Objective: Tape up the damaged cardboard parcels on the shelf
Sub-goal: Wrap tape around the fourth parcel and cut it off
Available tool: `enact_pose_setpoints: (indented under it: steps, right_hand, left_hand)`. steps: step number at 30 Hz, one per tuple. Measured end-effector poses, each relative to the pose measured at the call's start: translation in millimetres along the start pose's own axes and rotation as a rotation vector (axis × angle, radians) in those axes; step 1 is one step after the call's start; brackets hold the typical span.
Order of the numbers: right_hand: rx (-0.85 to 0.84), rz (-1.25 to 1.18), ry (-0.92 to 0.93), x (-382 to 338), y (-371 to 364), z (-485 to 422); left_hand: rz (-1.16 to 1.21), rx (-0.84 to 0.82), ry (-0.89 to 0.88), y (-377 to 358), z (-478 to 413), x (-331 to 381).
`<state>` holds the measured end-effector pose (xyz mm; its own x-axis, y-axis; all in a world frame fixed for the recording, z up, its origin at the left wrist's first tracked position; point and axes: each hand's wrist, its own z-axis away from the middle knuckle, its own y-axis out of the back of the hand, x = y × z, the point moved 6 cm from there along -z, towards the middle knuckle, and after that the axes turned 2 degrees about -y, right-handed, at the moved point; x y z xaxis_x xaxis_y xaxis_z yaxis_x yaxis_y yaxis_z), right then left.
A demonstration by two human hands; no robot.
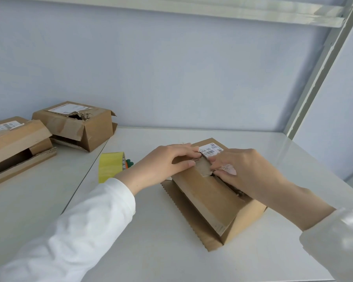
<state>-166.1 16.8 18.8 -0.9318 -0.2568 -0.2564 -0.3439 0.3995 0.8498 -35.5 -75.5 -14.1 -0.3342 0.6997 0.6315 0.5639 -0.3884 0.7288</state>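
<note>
A torn cardboard parcel (210, 198) with a barcode label lies on the white shelf (143, 231), one serrated flap spread flat beside it. My left hand (165, 163) lies on the parcel's far left top, fingers bent over the torn edge. My right hand (245, 169) presses on the ragged tear from the right, fingertips curled down into it. A yellowish roll of tape (110, 166) stands just left of my left wrist. Two more damaged parcels sit at the left: one with a hole in its top (77, 125), one with an open flap (14, 145).
A small orange and green object (128, 162) peeks out behind the tape roll. The shelf's back wall is close behind the parcels. A metal upright (322, 78) rises at the right, and another shelf board runs overhead.
</note>
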Motion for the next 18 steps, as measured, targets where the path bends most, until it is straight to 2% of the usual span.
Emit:
enact_pose_setpoints:
  steps: [2,6,11,16,18]
  right_hand:
    - [-0.051,0.109,0.002,1,-4,-2]
    - [0.086,0.255,0.156,-13,-1,-4]
    - [0.258,0.075,0.105,-6,5,2]
    - [0.322,-0.016,-0.007,7,5,4]
    - [0.311,-0.025,0.013,8,5,4]
  left_hand:
    - [0.006,0.0,-0.008,-1,0,0]
    - [0.031,-0.001,-0.012,-2,1,-2]
    - [0.054,-0.003,-0.023,-3,1,-2]
    - [0.058,0.004,-0.018,-2,3,-2]
    - [0.093,0.017,-0.003,-2,4,-1]
